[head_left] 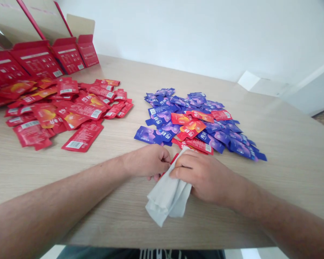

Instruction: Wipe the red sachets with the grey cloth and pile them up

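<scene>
My left hand (148,162) is closed in a pinch on the edge of a red sachet (173,160), which shows only as a sliver between my two hands. My right hand (205,176) is closed on a folded white cloth (167,198) and presses it against that sachet. The cloth hangs down onto the wooden table (286,144) toward me. Just beyond my hands lies a heap of purple sachets (224,135) with a few red sachets (190,127) mixed into its near side.
A spread of red sachets (56,111) covers the table's left side. Behind it stand several open red cardboard boxes (37,59) with raised flaps. A white wall runs along the far edge, and the table's near edge is right under my forearms.
</scene>
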Motion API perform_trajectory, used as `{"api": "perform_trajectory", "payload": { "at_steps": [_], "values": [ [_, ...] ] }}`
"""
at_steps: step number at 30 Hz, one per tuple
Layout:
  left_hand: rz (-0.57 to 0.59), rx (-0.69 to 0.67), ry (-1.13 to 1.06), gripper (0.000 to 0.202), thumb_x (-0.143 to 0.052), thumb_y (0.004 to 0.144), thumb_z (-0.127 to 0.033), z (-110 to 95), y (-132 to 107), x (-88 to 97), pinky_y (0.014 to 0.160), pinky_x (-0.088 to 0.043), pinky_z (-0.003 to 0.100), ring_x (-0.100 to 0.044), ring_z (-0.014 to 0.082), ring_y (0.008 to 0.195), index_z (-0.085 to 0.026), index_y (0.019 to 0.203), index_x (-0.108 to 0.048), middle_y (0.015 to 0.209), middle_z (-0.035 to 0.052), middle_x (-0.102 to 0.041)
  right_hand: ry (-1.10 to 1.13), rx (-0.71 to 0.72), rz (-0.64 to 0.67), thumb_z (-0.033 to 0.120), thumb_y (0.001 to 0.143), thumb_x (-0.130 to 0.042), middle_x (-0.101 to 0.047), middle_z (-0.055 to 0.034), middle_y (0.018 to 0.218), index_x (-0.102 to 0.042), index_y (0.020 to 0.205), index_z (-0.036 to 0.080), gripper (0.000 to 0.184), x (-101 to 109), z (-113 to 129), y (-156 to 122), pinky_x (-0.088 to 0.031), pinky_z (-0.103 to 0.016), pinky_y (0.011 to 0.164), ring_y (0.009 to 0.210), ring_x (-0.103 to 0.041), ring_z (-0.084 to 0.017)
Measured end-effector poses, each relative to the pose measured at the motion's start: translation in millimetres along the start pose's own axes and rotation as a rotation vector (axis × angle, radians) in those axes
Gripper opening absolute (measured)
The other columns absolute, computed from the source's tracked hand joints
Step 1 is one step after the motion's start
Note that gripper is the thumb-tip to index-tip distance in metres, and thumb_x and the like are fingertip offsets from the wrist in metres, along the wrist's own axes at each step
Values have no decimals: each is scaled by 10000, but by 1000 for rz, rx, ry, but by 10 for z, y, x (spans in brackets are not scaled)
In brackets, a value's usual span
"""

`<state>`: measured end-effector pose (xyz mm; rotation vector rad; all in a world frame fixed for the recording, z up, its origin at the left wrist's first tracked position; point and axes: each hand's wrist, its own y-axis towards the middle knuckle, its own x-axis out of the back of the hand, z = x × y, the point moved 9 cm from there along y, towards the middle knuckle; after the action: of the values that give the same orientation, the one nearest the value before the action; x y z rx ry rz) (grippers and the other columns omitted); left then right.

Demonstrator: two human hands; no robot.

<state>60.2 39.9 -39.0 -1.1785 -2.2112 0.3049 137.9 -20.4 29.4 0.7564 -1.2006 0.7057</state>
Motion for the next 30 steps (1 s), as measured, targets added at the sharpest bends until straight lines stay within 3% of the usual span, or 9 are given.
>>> {"api": "perform_trajectory", "payload": {
  "at_steps": [3, 6, 10, 12, 17, 21, 26, 30],
  "values": [
    [13, -3, -14, 119, -586, 820, -294, 10, -3, -5, 434, -439, 197, -605, 127, 505, -207, 782, -658, 592, -24, -636, 64, -57, 13, 149, 945, -619, -678, -69, 993, -732, 1031, 206, 153, 0, -39, 19, -498, -371, 815, 925, -597, -222],
    [13, 4, -22, 117, -578, 819, -292, 8, -7, 5, 434, -449, 200, -585, 124, 479, -209, 769, -642, 557, -31, -611, 42, -74, -78, 207, 998, -585, -687, -73, 1021, -722, 1097, 212, 170, 1, 21, -17, -491, -396, 846, 965, -594, -237],
    [9, 16, 15, 139, -558, 834, -313, -23, -2, 11, 419, -458, 201, -575, 124, 470, -212, 768, -629, 559, -31, -614, 12, 89, -118, 245, 1053, -522, -709, -64, 1048, -700, 1156, 210, 209, -61, 219, -73, -487, -388, 883, 976, -601, -222],
    [7, 31, 23, 139, -553, 838, -315, -32, 3, 10, 411, -453, 193, -585, 123, 482, -213, 781, -629, 579, -31, -620, 19, 101, -125, 252, 1048, -536, -711, -58, 1044, -704, 1135, 216, 193, -65, 171, -95, -488, -382, 889, 975, -605, -218],
    [-10, 64, 2, 115, -561, 836, -300, -34, 7, 15, 400, -448, 177, -632, 130, 543, -207, 807, -623, 649, -23, -642, 18, -35, -203, 254, 1025, -569, -702, -68, 1029, -710, 1123, 210, 177, 22, -76, -149, -488, -393, 841, 965, -597, -237],
    [9, 51, 26, 133, -550, 849, -288, -48, 3, -4, 423, -453, 169, -611, 116, 522, -201, 789, -631, 615, -23, -632, 30, 90, -136, 239, 1037, -547, -712, -61, 1024, -697, 1147, 203, 190, -34, 85, -157, -488, -383, 868, 970, -603, -223],
    [5, 61, 13, 143, -527, 838, -279, -29, 5, -2, 430, -469, 179, -627, 120, 533, -203, 828, -646, 664, -15, -665, 69, -32, -187, 224, 1030, -554, -700, -64, 1046, -698, 1111, 201, 166, 14, -76, -169, -489, -395, 882, 1000, -592, -235],
    [15, 53, 36, 135, -520, 815, -265, -33, -2, -9, 435, -468, 188, -609, 121, 505, -202, 771, -632, 596, -24, -625, 60, 41, -140, 227, 1035, -543, -699, -64, 1050, -690, 1145, 194, 186, -16, 2, -160, -490, -395, 877, 988, -592, -230]
  ]
}}
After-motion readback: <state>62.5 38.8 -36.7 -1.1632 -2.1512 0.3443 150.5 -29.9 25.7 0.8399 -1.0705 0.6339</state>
